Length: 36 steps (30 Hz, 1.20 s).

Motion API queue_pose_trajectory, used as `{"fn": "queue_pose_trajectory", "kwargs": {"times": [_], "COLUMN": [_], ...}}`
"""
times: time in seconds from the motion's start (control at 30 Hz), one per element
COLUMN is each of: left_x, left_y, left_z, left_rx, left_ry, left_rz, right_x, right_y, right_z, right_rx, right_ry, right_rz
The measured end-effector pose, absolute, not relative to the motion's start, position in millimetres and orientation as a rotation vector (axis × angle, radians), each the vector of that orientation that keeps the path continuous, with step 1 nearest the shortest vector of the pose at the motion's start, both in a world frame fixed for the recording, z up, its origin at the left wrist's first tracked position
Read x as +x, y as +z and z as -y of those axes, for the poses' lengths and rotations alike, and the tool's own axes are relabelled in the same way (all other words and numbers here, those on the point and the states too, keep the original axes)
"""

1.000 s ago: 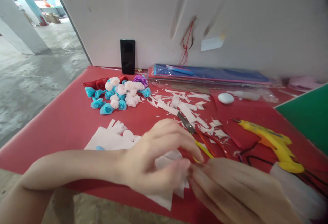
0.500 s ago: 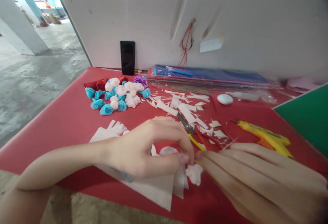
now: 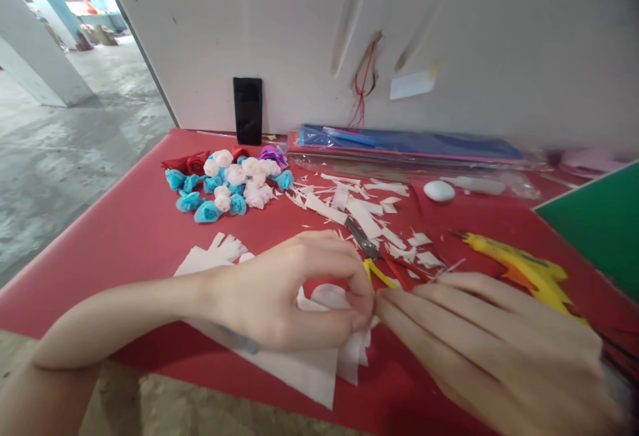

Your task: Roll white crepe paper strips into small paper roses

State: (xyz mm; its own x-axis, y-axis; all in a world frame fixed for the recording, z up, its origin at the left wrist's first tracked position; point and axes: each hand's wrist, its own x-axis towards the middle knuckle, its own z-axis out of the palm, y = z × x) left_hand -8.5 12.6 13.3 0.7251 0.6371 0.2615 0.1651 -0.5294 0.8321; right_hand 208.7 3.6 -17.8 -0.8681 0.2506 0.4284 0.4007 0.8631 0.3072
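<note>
In the head view, the left hand (image 3: 279, 296) has its grip pressed together, thumb and forefinger pinching a white paper piece (image 3: 355, 351) that hangs just below the fingertips, above the near edge of the red surface (image 3: 124, 236). The right hand (image 3: 494, 343) meets it from the right, fingers straight and close together with their tips at the same pinch; whether its grip clamps the paper I cannot tell. A white paper sheet (image 3: 304, 373) lies under the left grip. Scissors (image 3: 367, 246) lie just beyond both grips among paper scraps (image 3: 349, 206). A yellow glue gun (image 3: 524, 269) lies beyond the right hand. Paper roses (image 3: 229, 183) are heaped well beyond the left grip, with a black phone (image 3: 248, 110) propped upright against the wall behind them.
</note>
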Motion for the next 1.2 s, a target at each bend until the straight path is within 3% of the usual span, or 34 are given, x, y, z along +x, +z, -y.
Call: {"fn": "queue_pose_trajectory", "kwargs": {"times": [0.73,1.0,1.2], "left_x": [-9,-15,-15], "left_y": [10,1,3], "left_z": [-11,-20,-26], "left_rx": [2.076,1.83,1.827], "left_ry": [0.412,0.664,0.631], "left_rz": [-0.805,-0.607,-0.554], "right_x": [190,200,203], "right_y": [-11,-20,-19], "right_z": [-7,-11,-7], "right_rx": [-0.456,-0.434,-0.417], "right_ry": [-0.514,-0.429,-0.44], "right_rz": [2.635,2.628,2.649]}}
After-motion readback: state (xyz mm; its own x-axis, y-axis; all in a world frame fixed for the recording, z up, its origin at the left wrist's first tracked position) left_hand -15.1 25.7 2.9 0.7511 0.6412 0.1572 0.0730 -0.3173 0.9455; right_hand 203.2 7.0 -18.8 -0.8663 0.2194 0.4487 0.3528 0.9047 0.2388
